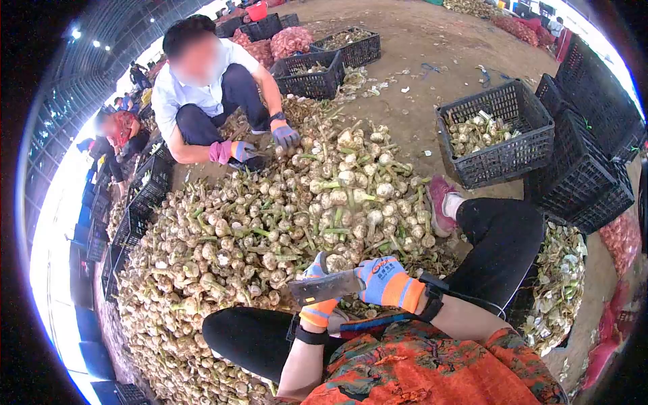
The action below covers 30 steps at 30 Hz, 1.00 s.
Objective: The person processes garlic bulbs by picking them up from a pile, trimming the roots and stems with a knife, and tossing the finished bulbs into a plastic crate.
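Note:
My right hand [389, 281], in an orange and blue glove, is closed around the handle end of a knife with a wide, flat blade [325, 288]. The blade points left and passes in front of my left hand [317, 307], hiding part of its palm and fingers. My left hand wears a matching glove. A garlic bulb [336, 262] shows at its fingertips, just above the blade. Both hands are over my lap, at the near edge of a large heap of garlic bulbs [229, 236] with stalks.
A black crate [499, 138] at right holds trimmed garlic; stacked black crates [584, 162] stand beside it. Cut scraps [557, 290] lie right of my knee. Across the heap squats a co-worker [209, 101] with gloved hands on the garlic. More crates [310, 74] and net bags [291, 42] are behind.

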### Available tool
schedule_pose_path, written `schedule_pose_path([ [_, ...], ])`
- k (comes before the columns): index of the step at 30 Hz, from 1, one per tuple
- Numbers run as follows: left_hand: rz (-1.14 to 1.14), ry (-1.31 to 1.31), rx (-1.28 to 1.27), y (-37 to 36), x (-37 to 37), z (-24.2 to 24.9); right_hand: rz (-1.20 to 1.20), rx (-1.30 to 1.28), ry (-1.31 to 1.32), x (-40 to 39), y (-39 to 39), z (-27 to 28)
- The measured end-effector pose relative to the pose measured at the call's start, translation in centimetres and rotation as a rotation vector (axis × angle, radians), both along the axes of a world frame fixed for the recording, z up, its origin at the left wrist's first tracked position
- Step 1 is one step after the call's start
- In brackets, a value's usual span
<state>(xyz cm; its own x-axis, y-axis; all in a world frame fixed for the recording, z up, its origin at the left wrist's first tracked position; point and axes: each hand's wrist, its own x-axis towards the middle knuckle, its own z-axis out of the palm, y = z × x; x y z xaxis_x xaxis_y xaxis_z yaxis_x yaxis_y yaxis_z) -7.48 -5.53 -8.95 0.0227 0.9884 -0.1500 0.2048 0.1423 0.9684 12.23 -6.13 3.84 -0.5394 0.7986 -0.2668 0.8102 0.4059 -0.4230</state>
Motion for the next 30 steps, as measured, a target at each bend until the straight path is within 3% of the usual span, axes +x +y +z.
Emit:
schedule_pose_path([
  [2, 0.01, 0.516, 0.192, -1.5, 2.4, 7.5, 0.014, 0.014, -0.006, 0.0, -0.2, -0.4],
  [3, -0.047, 0.234, -0.024, -1.1, 2.3, 6.9, -0.005, 0.006, 0.014, 0.0, 0.0, -1.1],
  [4, -0.049, 0.231, -0.023, -0.5, 1.8, 4.3, -0.025, -0.002, 0.032, 0.1, 0.3, -1.6],
  [6, -0.033, -0.063, -0.069, 0.7, 0.3, -3.9, -0.027, -0.014, 0.031, 0.3, 0.4, -1.8],
  [7, -0.026, -0.209, -0.094, 0.9, 0.0, -5.7, -0.021, -0.021, 0.017, 0.3, 0.4, -1.7],
  [10, -0.102, 0.302, -0.024, -1.1, 3.5, 9.3, -0.031, -0.029, 0.004, 0.4, 0.2, -2.0],
  [11, -0.104, 0.302, -0.025, -1.2, 3.8, 10.0, -0.039, -0.019, 0.007, 0.4, 0.3, -2.1],
  [13, -0.109, 0.592, 0.313, -1.1, 3.9, 10.7, -0.033, -0.034, -0.016, 0.4, 0.4, -1.5],
  [16, -0.073, 0.547, 0.142, -0.6, 4.0, 9.6, -0.064, -0.007, -0.008, 0.4, 0.3, -3.4],
  [17, -0.101, 0.383, 0.216, -0.8, 3.9, 9.1, -0.107, 0.051, 0.027, 0.3, 0.3, -4.4],
  [18, -0.017, 0.041, 0.024, 0.4, 2.9, 3.2, -0.104, 0.079, 0.02, 0.3, 1.2, -5.0],
  [20, -0.052, -0.459, 0.016, 0.3, 3.2, 4.0, -0.178, -0.051, 0.099, 0.1, 0.5, -6.1],
  [21, -0.053, -0.462, 0.008, 0.0, 3.3, 4.3, -0.185, 0.003, 0.163, 0.2, 0.2, -6.8],
  [23, -0.072, 0.416, 0.399, 0.3, 3.8, 7.6, -0.164, 0.048, 0.118, 0.6, 0.5, -6.2],
  [24, -0.069, 0.415, 0.384, -0.3, 4.0, 8.8, -0.14, 0.084, 0.076, 0.8, 0.4, -6.1],
  [25, -0.063, 0.521, 0.335, -1.5, 3.9, 10.1, -0.281, -0.052, -0.046, 0.9, 1.2, -8.0],
  [26, -0.047, 0.624, 0.322, -1.1, 3.8, 11.4, -0.636, -0.188, 0.149, 2.6, 3.0, -11.1],
  [27, -0.056, 0.622, 0.346, -1.3, 3.4, 11.8, -0.764, -0.102, 0.168, 4.5, 4.6, -13.4],
  [28, -0.045, 0.637, 0.345, -1.4, 2.4, 11.6, -0.787, 0.033, 0.466, 4.7, 5.4, -13.6],
  [30, 0.183, 0.324, 0.28, -0.5, 1.2, 8.9, -0.775, -0.036, 0.732, 3.0, 5.6, -8.8],
])
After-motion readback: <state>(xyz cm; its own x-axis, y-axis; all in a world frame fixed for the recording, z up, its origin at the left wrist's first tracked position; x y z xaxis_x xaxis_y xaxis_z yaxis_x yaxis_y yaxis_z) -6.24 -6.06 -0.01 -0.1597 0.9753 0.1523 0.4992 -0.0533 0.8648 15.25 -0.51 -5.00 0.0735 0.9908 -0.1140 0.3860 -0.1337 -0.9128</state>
